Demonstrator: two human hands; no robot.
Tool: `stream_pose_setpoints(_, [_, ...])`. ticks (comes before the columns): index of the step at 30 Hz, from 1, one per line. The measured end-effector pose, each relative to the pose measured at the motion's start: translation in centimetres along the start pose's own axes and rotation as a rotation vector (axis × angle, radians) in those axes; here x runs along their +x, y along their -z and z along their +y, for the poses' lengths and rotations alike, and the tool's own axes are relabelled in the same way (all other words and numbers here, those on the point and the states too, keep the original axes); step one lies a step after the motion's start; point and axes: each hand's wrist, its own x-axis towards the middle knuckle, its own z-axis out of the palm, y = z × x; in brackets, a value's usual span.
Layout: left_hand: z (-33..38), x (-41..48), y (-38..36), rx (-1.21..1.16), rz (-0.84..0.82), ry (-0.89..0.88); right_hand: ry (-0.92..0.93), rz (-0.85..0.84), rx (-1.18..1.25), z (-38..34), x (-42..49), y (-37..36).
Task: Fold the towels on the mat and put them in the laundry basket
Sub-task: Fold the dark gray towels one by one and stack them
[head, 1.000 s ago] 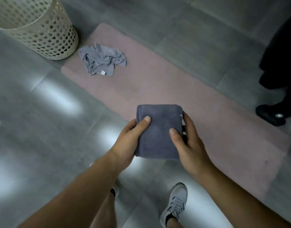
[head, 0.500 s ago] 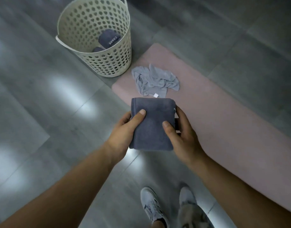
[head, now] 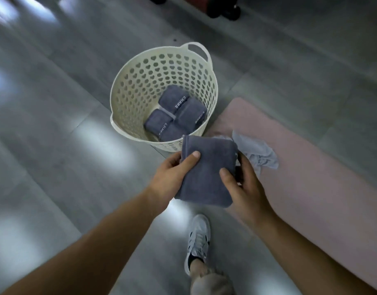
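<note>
A cream perforated plastic laundry basket [head: 140, 86] stands on the grey tiled floor [head: 55, 145], just beside the near-left corner of the long pink mat [head: 322, 188], which runs off to the right. In the basket lie several folded dark grey towels [head: 174, 116], packed side by side. A crumpled light grey cloth [head: 258, 154] lies on the mat's end, right of the basket. In front of the basket, between it and a white sneaker [head: 198, 241] on the floor, a folded dark grey towel [head: 206, 175] sits between the left hand [head: 168, 177] and the right hand [head: 247, 188], one on each side.
</note>
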Motion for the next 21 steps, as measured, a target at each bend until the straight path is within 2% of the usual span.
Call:
stream_pose_setpoints(10, [9.0,19.9,11.8,0.184,-0.079,0.023,-0.06,0.107,0.014,-1.3,18.9,-11.7])
stream_pose_setpoints(18, [8.7,37.9,19.5,0.336,-0.216,0.137,-0.24,0.197,0.04,8.1,33.0,-20.9])
stream_pose_setpoints(21, [7.2,43.0,20.6,0.395,-0.238,0.262,-0.302,0.227,0.116,12.3,36.1,-23.4])
